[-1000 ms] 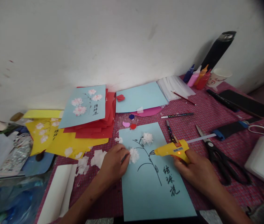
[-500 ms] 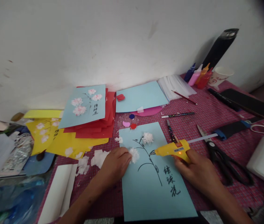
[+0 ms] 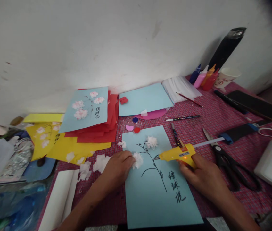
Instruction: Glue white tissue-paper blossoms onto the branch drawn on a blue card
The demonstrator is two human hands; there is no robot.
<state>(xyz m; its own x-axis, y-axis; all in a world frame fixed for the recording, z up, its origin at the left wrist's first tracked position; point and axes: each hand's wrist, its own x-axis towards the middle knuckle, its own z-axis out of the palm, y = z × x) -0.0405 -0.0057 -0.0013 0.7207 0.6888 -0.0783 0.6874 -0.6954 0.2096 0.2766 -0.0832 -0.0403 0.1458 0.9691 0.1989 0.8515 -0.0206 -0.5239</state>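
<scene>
My right hand (image 3: 203,170) is wrapped round the grip of a yellow hot glue gun (image 3: 174,155), its small orange light lit and a glue stick (image 3: 208,142) jutting from the back. The gun's nozzle hovers at or just over the drawn stem on a light blue sheet (image 3: 150,205); whether it touches is unclear. On the sheet's left edge, my left hand (image 3: 119,165) has its fingertips closed at a crumpled white paper flower (image 3: 137,159). A second white paper flower (image 3: 152,142) sits at the stem's top. Black writing runs down the sheet's right side.
Black-handled scissors (image 3: 232,170) lie right of my right hand. Torn white paper (image 3: 101,163) is beside my left wrist. Behind are a finished blue flower card (image 3: 87,107) on red sheets, paint blobs (image 3: 137,130), pens, paint bottles (image 3: 208,79) and a paper cup (image 3: 227,77).
Both hands, the glue gun and the paper flowers hold nearly the same places. The whole view has shifted very slightly.
</scene>
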